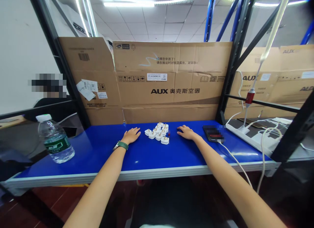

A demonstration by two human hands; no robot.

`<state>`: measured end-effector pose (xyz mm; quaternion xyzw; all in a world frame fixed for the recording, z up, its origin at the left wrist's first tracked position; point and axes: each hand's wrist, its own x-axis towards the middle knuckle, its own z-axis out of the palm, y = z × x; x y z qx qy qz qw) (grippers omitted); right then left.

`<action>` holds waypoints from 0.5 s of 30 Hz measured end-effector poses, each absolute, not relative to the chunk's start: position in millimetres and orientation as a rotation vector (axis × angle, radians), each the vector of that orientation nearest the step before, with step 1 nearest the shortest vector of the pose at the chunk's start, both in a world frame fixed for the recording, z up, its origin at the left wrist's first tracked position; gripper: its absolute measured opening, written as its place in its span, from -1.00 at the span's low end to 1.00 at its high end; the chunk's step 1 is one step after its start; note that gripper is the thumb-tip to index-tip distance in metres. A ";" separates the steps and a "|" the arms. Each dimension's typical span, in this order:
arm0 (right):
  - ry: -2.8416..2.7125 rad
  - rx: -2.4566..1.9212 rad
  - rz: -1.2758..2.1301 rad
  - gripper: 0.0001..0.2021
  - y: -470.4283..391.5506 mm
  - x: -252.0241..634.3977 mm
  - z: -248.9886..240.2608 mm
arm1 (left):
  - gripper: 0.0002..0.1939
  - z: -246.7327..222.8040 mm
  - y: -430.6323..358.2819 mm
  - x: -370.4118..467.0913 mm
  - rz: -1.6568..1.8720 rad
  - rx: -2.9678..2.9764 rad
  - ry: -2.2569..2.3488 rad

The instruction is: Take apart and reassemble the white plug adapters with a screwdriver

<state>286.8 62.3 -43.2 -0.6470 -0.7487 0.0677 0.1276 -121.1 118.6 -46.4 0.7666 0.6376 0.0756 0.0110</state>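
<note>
The white three-pin plugs (159,136) are sitting bunched on the blue worktop (147,159), brass pins mostly pointing up, so a hurried reach into the cluster could scatter them or press a palm onto the pins. Just beside them on the right, a slim red-and-blue tool (169,133) is lying loose; a brushing finger could set it rolling. The left hand (131,135) is lying left of the plugs and the right hand (186,132) right of them, both palm down, fingers loosely spread, pinching nothing visible. Beyond the right hand from the plugs, a smartphone (213,133) is trailing a white cable (235,159) over the front edge; a forearm catching it could drag the phone. Well left of the plugs, a capped water bottle (56,141) is standing upright, and a wide elbow swing could topple it.
</note>
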 end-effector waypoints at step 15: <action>-2.184 -1.884 0.183 -0.52 62.0 287.2 -43.4 | -0.38 -44.6 116.4 -119.3 0.226 2.382 2.002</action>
